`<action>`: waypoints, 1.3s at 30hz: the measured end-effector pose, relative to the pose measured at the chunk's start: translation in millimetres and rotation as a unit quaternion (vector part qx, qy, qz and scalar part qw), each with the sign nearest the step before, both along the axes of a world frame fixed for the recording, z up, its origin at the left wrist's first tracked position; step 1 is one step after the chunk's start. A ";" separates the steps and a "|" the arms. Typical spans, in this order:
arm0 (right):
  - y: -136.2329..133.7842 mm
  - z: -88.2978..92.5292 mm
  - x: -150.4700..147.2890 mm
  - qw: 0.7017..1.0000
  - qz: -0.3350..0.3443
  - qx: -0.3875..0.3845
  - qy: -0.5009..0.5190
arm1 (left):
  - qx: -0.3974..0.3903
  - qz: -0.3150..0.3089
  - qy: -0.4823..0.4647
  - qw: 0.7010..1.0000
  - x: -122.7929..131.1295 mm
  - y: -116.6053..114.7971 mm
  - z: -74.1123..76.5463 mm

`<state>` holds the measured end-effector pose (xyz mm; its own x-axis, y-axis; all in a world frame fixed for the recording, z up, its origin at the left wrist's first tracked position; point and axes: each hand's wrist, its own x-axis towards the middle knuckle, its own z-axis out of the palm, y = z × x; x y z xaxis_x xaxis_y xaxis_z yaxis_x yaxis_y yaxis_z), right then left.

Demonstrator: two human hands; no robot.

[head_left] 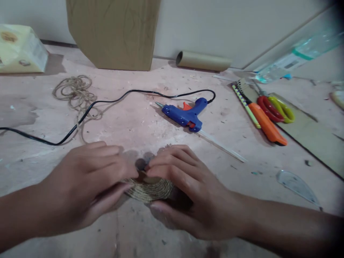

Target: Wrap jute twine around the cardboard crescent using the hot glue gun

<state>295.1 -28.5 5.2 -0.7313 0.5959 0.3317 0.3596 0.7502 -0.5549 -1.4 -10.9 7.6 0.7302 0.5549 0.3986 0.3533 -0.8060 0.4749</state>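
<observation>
Both of my hands rest on a small round piece wound with jute twine [150,189] near the front of the worktop. My left hand [88,182] cups its left side, fingers curled over the top. From the right, my right hand [185,190] wraps it, with the fingertips pressed on its upper edge where they meet those of the left hand. Most of the wound piece is hidden under the fingers.
A blue glue gun [186,115] with a black cord [88,109] lies behind the hands. A loose coil of twine [76,91] is at the back left. Scissors [275,109], an orange cutter [267,125], a cardboard tube [202,61] and a cardboard panel [114,32] stand further back.
</observation>
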 end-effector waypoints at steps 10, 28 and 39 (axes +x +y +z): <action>-1.0 2.8 1.6 0.999 0.017 -0.036 0.004 | -0.147 0.055 -0.021 0.987 -2.5 11.3 -1.2; -2.2 2.8 2.9 0.999 0.024 -0.043 0.002 | -0.192 0.023 0.001 0.981 -0.7 15.9 0.9; -0.6 2.5 2.7 0.999 0.032 -0.028 -0.013 | -0.199 0.032 0.005 0.979 -0.4 15.8 1.0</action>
